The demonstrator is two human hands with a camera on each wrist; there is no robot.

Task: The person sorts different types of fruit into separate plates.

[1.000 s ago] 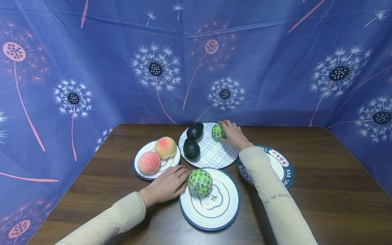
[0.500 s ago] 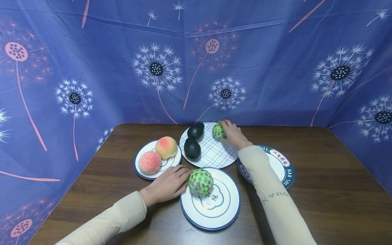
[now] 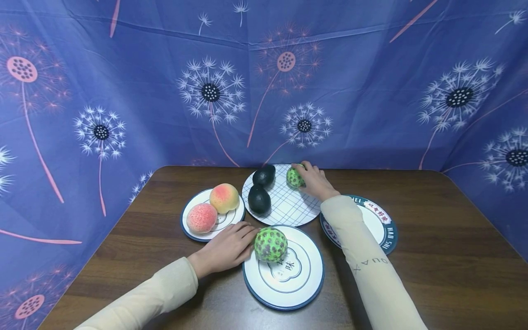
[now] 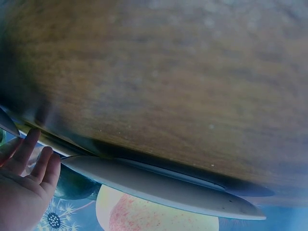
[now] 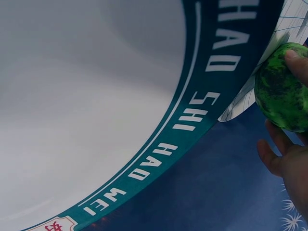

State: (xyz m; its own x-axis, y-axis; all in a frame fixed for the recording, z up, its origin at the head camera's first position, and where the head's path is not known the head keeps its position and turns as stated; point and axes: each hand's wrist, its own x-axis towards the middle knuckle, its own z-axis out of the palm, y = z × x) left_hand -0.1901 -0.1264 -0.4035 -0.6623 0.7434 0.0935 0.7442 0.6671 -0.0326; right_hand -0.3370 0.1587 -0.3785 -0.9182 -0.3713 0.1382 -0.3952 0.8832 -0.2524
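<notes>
My right hand [image 3: 315, 181] holds a green ball with dark spots [image 3: 294, 178] at the back of a white plate with blue grid lines [image 3: 294, 208]. In the right wrist view the thumb lies on the green ball [image 5: 281, 89], with other fingers below it. My left hand [image 3: 228, 247] rests by the left rim of a blue-edged white plate [image 3: 288, 293], its fingers fairly straight. The fingertips are right at a second spotted green ball [image 3: 270, 244] on that plate. From the left wrist, the left hand [image 4: 26, 180] shows nothing in its grasp.
Two dark avocados [image 3: 259, 199] lie on the grid plate's left side. A small plate [image 3: 190, 201] at left bears two peaches [image 3: 201, 218]. Under the right forearm stands a teal-rimmed plate [image 3: 387, 233]. A blue dandelion-print cloth [image 3: 350, 91] hangs behind the wooden table [image 3: 445, 252].
My right fingers have shifted slightly further over the top of the far green ball. The left hand and plates stay put, apart from a slight shift of the view.
</notes>
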